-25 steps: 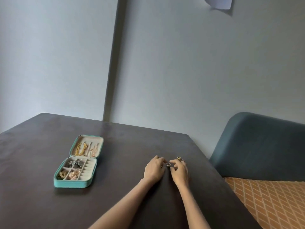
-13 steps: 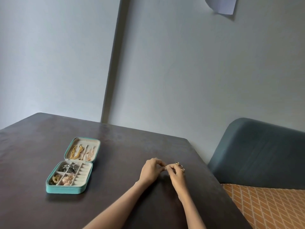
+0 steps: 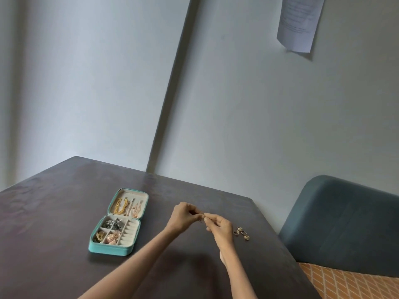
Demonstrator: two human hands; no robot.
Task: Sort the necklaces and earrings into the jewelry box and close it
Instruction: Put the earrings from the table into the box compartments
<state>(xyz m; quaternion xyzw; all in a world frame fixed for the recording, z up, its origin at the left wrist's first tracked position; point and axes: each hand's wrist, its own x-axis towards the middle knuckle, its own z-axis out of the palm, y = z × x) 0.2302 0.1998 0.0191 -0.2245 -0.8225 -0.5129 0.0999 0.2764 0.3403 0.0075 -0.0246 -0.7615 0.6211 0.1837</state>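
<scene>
A dark counter (image 3: 54, 212) stands against a pale grey wall (image 3: 237, 104) with a paper sheet (image 3: 299, 22) pinned high; a blue-grey chair (image 3: 345, 225) sits alongside. The left hand (image 3: 180, 217) and right hand (image 3: 220, 228) meet fingertip to fingertip, each grip pinching one tiny item, too small to identify. Left of them lies the open teal jewelry box (image 3: 112, 250), chains in its lid. Small gold rings (image 3: 241, 232) rest just right.
</scene>
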